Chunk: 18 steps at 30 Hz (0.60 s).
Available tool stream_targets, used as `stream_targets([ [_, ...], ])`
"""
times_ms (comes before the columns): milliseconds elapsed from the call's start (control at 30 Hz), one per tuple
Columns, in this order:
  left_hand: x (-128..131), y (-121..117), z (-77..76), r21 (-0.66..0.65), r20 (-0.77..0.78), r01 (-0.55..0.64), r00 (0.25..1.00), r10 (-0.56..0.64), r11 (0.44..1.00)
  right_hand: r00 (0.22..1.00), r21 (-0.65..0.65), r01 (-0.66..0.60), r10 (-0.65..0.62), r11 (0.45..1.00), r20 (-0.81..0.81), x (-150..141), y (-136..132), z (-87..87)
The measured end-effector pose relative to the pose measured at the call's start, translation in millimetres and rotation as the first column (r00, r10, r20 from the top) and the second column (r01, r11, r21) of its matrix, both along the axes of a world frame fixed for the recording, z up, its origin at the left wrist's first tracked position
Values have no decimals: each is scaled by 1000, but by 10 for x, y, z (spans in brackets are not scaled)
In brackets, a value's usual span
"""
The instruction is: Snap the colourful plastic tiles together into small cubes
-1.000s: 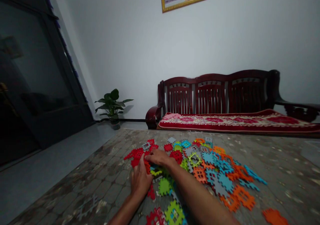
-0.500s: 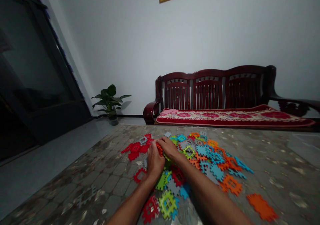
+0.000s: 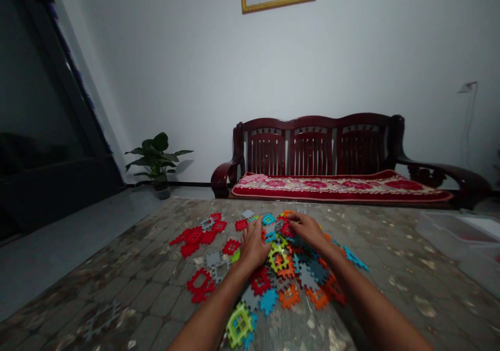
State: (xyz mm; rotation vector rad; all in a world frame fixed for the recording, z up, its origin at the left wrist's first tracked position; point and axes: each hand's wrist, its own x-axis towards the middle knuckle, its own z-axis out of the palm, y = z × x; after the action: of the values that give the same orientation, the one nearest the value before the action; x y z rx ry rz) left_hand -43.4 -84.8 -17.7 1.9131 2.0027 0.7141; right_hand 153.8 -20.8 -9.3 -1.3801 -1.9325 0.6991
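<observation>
The left hand (image 3: 253, 248) rests on the near-left edge of a loose heap of interlocking plastic waffle tiles (image 3: 291, 267), its fingers (image 3: 253, 228) spread fairly wide with their tips on the tiles, nothing clearly held. The right hand (image 3: 308, 231) lies over the far side of the heap, its fingers (image 3: 294, 218) close together and bent down beside a red tile (image 3: 286, 229); whether they pinch anything, I cannot tell. The 2 hands are near each other, not touching. A cluster of red tiles (image 3: 197, 235) lies to the left, and a lime tile (image 3: 239, 325) sits nearest the person. Everything lies on a cobble-printed mat (image 3: 128, 288). Beyond stand a dark wooden bench (image 3: 312, 145) with a red cushion (image 3: 336, 188) and a potted plant (image 3: 156, 158).
</observation>
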Motion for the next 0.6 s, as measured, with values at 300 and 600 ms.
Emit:
stream_targets([
  [300, 175, -60, -124, -12, 219, 362, 910, -351, 932, 982, 144, 119, -138, 982, 127, 311, -155, -229],
  [600, -923, -508, -8, -96, -32, 63, 997, -67, 993, 907, 204, 377, -405, 904, 117, 963, -285, -554],
])
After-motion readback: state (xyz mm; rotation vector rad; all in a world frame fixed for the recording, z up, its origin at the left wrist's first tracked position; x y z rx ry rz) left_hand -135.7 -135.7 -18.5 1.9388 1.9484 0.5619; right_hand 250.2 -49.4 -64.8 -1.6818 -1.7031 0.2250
